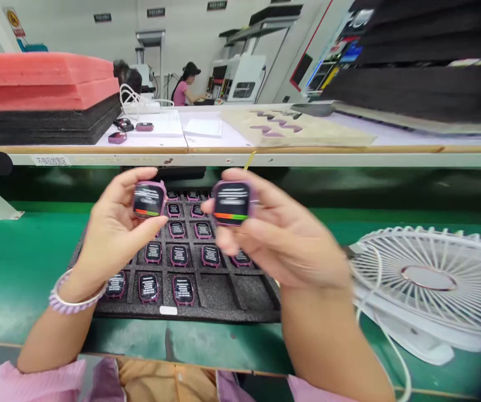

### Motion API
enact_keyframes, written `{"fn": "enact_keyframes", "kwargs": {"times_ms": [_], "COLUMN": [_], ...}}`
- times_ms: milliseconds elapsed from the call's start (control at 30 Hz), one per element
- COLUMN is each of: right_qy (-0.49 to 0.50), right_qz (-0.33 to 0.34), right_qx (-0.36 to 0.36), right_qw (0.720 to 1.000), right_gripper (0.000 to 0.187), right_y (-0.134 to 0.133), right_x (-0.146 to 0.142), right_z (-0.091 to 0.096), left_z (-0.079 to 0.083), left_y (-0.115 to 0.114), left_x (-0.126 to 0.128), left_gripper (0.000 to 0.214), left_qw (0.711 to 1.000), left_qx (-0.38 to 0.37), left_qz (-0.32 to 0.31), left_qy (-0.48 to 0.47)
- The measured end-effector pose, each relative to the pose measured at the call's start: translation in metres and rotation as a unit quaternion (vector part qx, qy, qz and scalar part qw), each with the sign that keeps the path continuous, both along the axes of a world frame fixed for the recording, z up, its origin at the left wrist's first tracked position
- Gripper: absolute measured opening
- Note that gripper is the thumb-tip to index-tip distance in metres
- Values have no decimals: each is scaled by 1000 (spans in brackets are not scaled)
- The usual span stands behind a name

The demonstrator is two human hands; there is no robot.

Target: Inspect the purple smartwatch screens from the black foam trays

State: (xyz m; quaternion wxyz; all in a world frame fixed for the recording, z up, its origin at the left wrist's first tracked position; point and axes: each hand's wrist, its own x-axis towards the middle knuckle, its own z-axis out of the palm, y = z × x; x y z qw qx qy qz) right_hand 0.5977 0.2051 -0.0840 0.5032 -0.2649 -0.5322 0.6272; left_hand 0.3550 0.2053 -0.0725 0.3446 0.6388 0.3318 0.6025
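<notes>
Here, my left hand (112, 226) pinches a purple-cased, rounded-square watch body (148, 200) between thumb and fingers, and my right hand (284, 240) pinches a second purple watch body (232, 202), its lit screen banded red to green. Both are held above the black foam tray (240, 315), screens toward me, long axes seemingly upright: one over the tray's far-left part, the other over its far-right. Below, the tray's compartments carry more dark-screened purple watches (179, 255), one apiece where visible; my hands hide some. In its nearest row three watches sit toward the left, while the two right-end compartments show foam floor, and my right hand is the nearer to those. Right of the tray sits a white round plastic fan (428, 279); past the tray's far side, a white-edged shelf (290, 160) bears red foam slabs (43, 84) at the left.
</notes>
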Motion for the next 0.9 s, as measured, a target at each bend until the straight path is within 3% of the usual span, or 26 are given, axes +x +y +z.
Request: {"fn": "enact_keyframes", "kwargs": {"times_ms": [200, 333, 667, 900], "right_qy": [34, 26, 20, 33], "right_qz": [51, 33, 14, 3], "right_qx": [-27, -8, 13, 21], "right_qw": [998, 999, 1000, 999], "right_gripper": [63, 55, 50, 44], "right_y": [25, 26, 27, 28], "right_x": [-26, -28, -29, -31], "right_z": [-17, -20, -20, -23], "left_z": [-25, -23, -25, -24], "left_y": [23, 22, 19, 18], "left_x": [14, 12, 18, 17], "left_gripper": [57, 48, 54, 45], "left_qw": [995, 993, 984, 979], "left_qx": [-62, -77, -123, -140], "left_qz": [-72, -85, -122, -140], "left_qy": [-12, -15, -40, -52]}}
